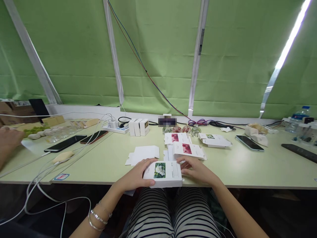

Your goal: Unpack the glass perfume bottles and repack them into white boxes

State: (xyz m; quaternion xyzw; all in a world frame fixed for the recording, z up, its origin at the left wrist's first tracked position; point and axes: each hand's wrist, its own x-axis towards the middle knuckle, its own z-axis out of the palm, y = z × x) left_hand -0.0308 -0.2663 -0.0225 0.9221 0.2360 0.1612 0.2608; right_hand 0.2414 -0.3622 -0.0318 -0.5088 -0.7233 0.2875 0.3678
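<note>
A white carton (170,182) with a white-flower picture is tilted at the front edge of the table. My left hand (137,175) grips its left end, thumb on the front and fingers behind. At the carton's right end my right hand (194,169) has its fingers bent around the side, touching or very close to it; I cannot tell how firmly. Just beyond lie a blank white flat carton (146,154) and two flattened cartons with pink pictures, the nearer one (195,152) and the farther one (182,137). Another flattened carton (215,140) with a green picture rests to the right.
Small white boxes (137,128) stand beside a power strip (115,129) at the back. Round glass bottles (186,129) are lined up behind the cartons. Phones (249,142) lie at both sides. White cables (49,167) trail over the left edge. Another person's hand (11,140) is at far left.
</note>
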